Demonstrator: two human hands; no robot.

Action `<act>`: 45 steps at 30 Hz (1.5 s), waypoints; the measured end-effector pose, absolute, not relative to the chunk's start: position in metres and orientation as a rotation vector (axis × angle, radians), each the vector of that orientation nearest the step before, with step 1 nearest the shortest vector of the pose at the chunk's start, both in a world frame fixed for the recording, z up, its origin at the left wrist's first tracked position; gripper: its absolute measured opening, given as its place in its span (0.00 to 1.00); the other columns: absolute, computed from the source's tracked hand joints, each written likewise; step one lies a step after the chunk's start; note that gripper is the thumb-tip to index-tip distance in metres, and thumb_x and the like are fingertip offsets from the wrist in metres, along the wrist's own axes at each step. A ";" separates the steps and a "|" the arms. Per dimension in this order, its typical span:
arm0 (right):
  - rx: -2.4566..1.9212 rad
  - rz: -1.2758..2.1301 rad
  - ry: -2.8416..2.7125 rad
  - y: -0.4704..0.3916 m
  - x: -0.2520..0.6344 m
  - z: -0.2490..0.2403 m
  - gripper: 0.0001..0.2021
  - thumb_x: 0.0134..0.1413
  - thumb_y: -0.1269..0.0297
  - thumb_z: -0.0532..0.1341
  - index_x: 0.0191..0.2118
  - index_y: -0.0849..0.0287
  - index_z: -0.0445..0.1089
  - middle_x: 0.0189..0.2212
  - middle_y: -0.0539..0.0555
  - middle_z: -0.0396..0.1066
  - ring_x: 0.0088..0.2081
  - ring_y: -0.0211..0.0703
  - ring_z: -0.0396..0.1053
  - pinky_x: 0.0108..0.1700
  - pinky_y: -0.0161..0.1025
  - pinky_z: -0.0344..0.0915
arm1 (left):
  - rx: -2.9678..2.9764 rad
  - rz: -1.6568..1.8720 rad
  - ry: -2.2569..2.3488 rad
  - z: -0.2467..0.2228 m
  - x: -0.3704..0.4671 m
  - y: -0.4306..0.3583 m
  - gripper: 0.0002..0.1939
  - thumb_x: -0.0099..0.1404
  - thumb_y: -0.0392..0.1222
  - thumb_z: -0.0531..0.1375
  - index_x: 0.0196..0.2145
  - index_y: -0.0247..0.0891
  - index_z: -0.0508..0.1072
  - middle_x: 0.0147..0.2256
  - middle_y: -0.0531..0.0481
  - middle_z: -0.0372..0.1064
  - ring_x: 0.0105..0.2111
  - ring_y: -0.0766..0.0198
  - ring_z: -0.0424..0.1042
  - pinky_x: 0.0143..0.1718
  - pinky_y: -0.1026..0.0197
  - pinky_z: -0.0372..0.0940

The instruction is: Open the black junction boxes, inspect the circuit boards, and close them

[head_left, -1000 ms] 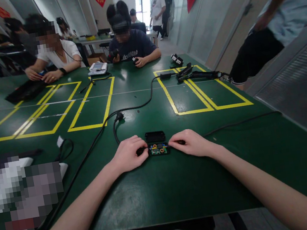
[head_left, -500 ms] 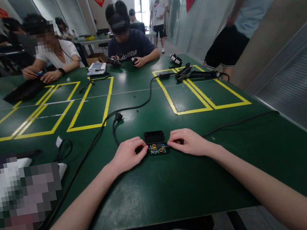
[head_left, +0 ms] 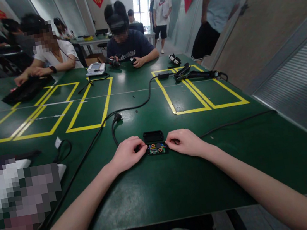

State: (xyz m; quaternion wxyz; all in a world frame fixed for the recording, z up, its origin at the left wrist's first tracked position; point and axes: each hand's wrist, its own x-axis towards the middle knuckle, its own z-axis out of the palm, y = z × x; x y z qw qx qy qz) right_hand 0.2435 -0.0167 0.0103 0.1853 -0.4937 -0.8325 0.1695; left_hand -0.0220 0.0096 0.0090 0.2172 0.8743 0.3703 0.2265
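A small black case with a circuit board (head_left: 156,148) in it lies on the green table between my hands. Its black cover (head_left: 153,136) sits right behind it, farther from me. My left hand (head_left: 132,152) pinches at the left end of the case, where a black cable comes in from behind. At the right end my right hand (head_left: 183,142) is pinched too, beside another cable (head_left: 237,121) that runs off to the right. What exactly lies between the fingertips of either hand is too small to tell.
A power plug (head_left: 117,117) lies behind my left hand, with a long black cable (head_left: 93,140) near it. Blurred white-edged items (head_left: 22,192) sit at the left. Black tools (head_left: 196,75) lie at the back right. Two people (head_left: 130,48) (head_left: 52,55) work across the table (head_left: 168,187).
My hands and the case stay nearly in place. The person at the back left has moved both hands over the black tray; the person standing at the right has shifted left.
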 end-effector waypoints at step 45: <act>-1.320 1.056 -1.725 -0.010 0.237 -0.001 0.17 0.58 0.59 0.62 0.48 0.61 0.79 0.32 0.53 0.77 0.32 0.42 0.73 0.36 0.39 0.71 | 2.615 0.699 0.860 0.001 -0.023 0.011 0.22 0.61 0.48 0.71 0.51 0.41 0.77 0.48 0.44 0.73 0.47 0.52 0.74 0.50 0.48 0.71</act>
